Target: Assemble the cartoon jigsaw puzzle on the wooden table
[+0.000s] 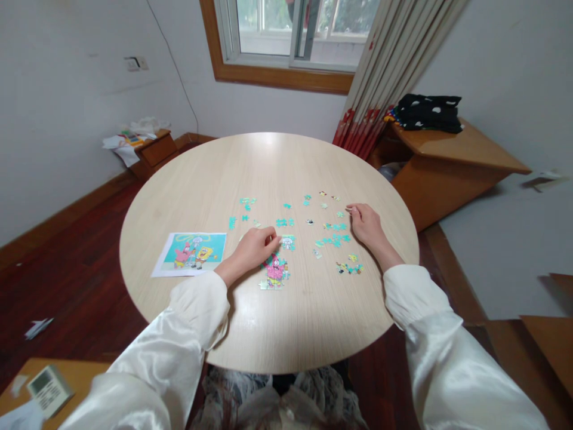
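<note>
My left hand [256,251] rests over the middle of the table with its fingers curled together; what they hold, if anything, is hidden. Its fingertips are beside a small joined puzzle section [289,242] with a pale cartoon head. Just below lies a joined section with a pink cartoon figure [276,272], partly covered by this hand. On the right, my right hand [366,226] has thumb and forefinger pinched close to the tabletop; anything between them is too small to make out. Near it lie a loose puzzle piece [341,214] and a turquoise cluster [335,240].
A printed reference picture [195,254] lies left on the round table [250,328]. More turquoise pieces [285,222] and a yellow-and-turquoise cluster [350,267] are spread about. Behind the table stand a curtain [380,71] and a wooden cabinet [456,155].
</note>
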The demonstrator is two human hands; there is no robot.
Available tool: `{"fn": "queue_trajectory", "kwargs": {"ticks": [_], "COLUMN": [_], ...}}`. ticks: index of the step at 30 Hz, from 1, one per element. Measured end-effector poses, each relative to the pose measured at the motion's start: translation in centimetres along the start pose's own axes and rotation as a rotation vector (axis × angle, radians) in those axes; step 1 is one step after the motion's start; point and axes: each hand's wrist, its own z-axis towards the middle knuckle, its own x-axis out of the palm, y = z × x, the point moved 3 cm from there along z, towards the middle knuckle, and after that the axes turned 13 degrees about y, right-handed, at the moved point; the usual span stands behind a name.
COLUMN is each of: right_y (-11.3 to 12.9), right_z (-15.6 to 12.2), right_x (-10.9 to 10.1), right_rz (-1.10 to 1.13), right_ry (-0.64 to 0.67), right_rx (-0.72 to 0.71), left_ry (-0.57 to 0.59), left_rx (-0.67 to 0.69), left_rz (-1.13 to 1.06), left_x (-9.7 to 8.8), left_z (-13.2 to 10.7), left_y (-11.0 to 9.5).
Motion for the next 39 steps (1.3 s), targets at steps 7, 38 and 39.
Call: {"fn": "queue_trajectory", "kwargs": {"ticks": [7, 38, 39], "right_y": [0.0, 0.0, 0.0], "right_z": [0.0, -0.1, -0.1], "right_x": [0.0, 0.0, 0.0], "right_rz": [0.004, 0.011, 0.01], "right_ry": [0.001, -0.005, -0.002], "right_rx": [0.001, 0.003, 0.004], "left_ry": [-0.03, -0.073, -0.07], "left_rx": [-0.01, -0.034, -0.037], "left_rz": [0.01, 0.057, 0.057], "left_x": [-0.7, -1.1, -1.1], "left_z": [-0.2, -0.1, -0.1], "left_y": [-0.1, 0.5, 0.5]}}
